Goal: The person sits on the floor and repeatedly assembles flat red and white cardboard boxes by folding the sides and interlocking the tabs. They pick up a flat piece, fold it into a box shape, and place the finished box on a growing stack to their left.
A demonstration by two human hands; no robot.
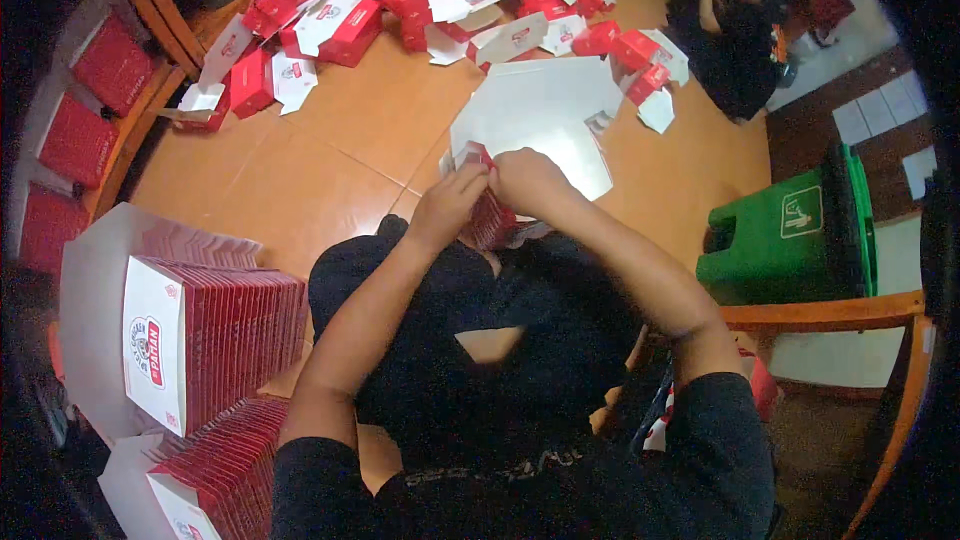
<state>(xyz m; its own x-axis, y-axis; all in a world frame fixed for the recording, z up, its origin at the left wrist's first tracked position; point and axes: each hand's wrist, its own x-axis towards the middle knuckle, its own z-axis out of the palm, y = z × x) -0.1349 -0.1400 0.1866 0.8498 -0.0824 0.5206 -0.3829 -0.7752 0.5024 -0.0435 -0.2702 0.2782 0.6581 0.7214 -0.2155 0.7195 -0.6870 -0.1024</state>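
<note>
A red-and-white cardboard food box (pixel 535 105), partly unfolded with its white inside facing up, is in front of my crossed legs. My left hand (pixel 449 204) pinches the red edge of its near left side. My right hand (pixel 533 182) is closed on the same edge, just right of the left hand, and the knuckles hide the fingertips. Below the hands a red patterned part (pixel 490 223) shows between my knees; I cannot tell whether it belongs to the same box.
Several folded red-and-white boxes (pixel 345 25) lie heaped on the tiled floor (pixel 290 165) ahead. Stacks of nested flat cartons (pixel 235 330) stand at my left. A green bin (pixel 780 225) and wooden frame (pixel 830 314) are at right. Another person (pixel 725 40) sits far right.
</note>
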